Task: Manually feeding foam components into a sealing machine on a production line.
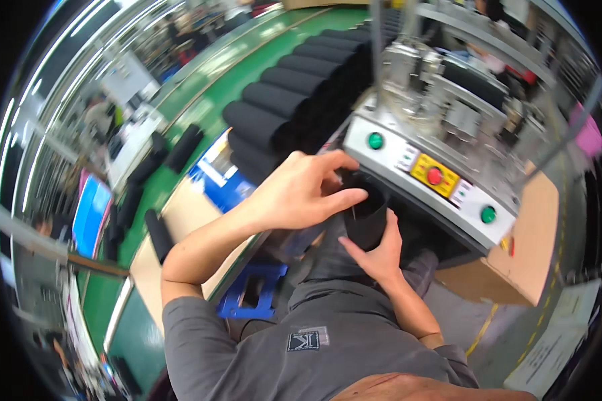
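Observation:
My right hand (382,255) is wrapped round a black, tube-like piece (366,228), thumb on its near side and fingers on the far side. The piece sits low in front of my body, just under the edge of a machine's control panel (429,175). Above its upper end is my left hand (299,190), thumb and forefinger spread apart. Dark material shows between those fingers, but whether they touch it is unclear. The left hand's other fingertips are partly hidden.
Rows of dark grey rolls (281,90) lie on a green conveyor to the left. The panel carries green buttons (376,140) and a red button (435,176). A cardboard box (515,247) stands to the right, a blue plastic stool (251,291) below left.

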`<action>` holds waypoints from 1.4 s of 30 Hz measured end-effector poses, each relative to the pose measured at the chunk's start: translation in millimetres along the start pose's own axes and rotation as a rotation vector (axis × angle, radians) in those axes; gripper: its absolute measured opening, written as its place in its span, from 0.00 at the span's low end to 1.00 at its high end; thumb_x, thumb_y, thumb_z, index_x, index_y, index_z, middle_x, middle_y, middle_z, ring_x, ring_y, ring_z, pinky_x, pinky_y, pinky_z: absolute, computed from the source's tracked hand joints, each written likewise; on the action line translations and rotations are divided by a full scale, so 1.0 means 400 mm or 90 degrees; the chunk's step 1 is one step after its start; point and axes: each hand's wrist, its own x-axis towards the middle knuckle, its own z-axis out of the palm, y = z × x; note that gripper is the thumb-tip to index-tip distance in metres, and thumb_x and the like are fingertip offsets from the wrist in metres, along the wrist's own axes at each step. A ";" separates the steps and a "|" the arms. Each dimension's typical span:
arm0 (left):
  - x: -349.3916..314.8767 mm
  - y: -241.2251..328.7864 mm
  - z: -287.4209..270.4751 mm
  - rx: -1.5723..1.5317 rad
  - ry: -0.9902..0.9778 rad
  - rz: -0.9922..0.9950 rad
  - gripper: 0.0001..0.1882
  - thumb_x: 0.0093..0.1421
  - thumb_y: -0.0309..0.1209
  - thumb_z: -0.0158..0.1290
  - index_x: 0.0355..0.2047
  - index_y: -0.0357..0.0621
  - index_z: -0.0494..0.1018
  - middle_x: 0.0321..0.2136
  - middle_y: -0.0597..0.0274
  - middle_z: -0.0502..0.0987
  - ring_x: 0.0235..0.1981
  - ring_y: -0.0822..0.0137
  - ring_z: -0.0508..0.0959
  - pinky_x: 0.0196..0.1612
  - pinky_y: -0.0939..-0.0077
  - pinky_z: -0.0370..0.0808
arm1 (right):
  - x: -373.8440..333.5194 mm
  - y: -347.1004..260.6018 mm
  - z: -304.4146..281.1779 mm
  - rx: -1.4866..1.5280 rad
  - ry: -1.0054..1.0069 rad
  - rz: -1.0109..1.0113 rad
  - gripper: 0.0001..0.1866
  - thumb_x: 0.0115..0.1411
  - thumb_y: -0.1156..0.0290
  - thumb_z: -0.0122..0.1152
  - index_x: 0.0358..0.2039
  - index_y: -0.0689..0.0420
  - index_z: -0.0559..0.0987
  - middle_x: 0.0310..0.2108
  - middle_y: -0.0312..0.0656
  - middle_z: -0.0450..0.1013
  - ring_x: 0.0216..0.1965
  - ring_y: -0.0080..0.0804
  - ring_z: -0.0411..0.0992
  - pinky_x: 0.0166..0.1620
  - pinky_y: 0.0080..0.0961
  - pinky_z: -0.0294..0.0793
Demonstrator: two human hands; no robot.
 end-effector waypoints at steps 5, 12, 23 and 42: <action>0.489 -0.015 0.139 0.112 0.187 0.358 0.17 0.65 0.39 0.65 0.46 0.37 0.85 0.35 0.50 0.88 0.28 0.48 0.83 0.36 0.57 0.80 | -0.096 0.111 -0.176 0.339 0.147 0.239 0.46 0.60 0.57 0.83 0.70 0.63 0.68 0.59 0.53 0.78 0.52 0.51 0.83 0.54 0.41 0.83; 1.107 -0.014 0.283 0.278 -0.037 0.473 0.34 0.64 0.42 0.66 0.67 0.43 0.75 0.57 0.50 0.85 0.52 0.45 0.84 0.58 0.57 0.80 | -0.223 0.154 -0.325 0.498 0.292 0.198 0.47 0.65 0.37 0.75 0.68 0.62 0.70 0.53 0.54 0.81 0.48 0.52 0.85 0.50 0.42 0.85; 0.881 0.047 0.298 0.351 0.306 0.524 0.32 0.52 0.32 0.71 0.59 0.43 0.78 0.53 0.51 0.78 0.51 0.44 0.78 0.57 0.52 0.76 | -0.093 0.125 -0.512 0.342 0.267 0.173 0.50 0.58 0.47 0.83 0.71 0.61 0.69 0.55 0.52 0.81 0.51 0.46 0.82 0.55 0.38 0.81; 0.106 -0.492 0.650 -0.320 -0.189 0.326 0.42 0.49 0.32 0.69 0.67 0.42 0.72 0.63 0.54 0.79 0.61 0.50 0.78 0.66 0.59 0.73 | 0.919 0.210 -0.610 -0.709 -0.263 0.144 0.39 0.69 0.65 0.66 0.79 0.48 0.66 0.68 0.51 0.75 0.64 0.52 0.73 0.67 0.45 0.71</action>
